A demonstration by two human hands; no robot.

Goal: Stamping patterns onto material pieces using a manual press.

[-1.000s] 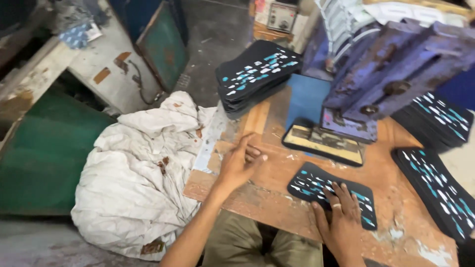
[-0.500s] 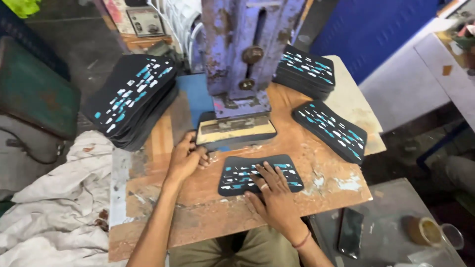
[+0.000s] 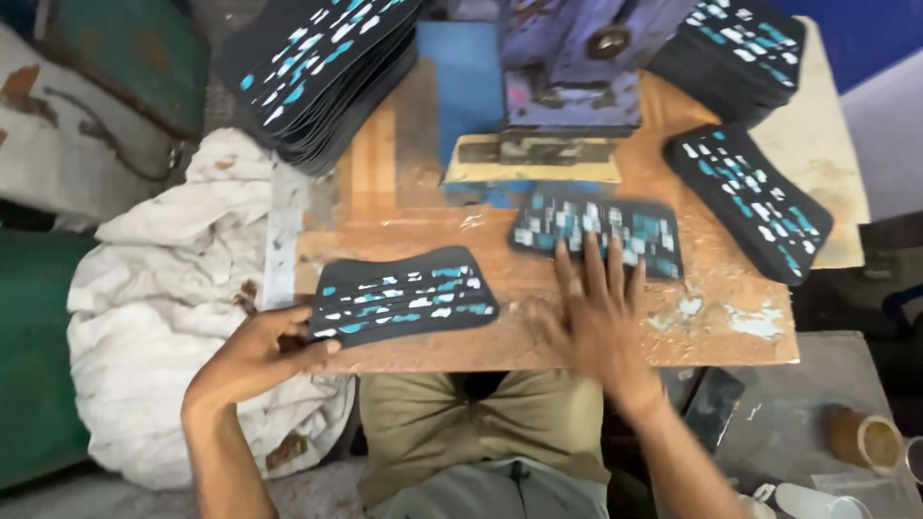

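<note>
My left hand (image 3: 258,354) grips the left end of a black patterned sheet (image 3: 404,296) with teal and white marks, held at the near left edge of the wooden table (image 3: 731,332). My right hand (image 3: 598,312) lies flat, fingers spread, with its fingertips on a second, blurred patterned sheet (image 3: 596,231) in front of the press. The purple press (image 3: 567,77) stands at the table's back, its yellowish base plate (image 3: 534,159) just beyond that sheet.
Stacks of the same black sheets sit at the back left (image 3: 317,67), the back right (image 3: 740,43) and the right (image 3: 750,202). A white cloth sack (image 3: 163,288) lies left of the table. A dark phone (image 3: 713,408) and a cup (image 3: 860,437) rest lower right.
My left hand has pulled one patterned sheet toward the near left edge. My right hand has slid another sheet forward in front of the press. The camera has moved closer.
</note>
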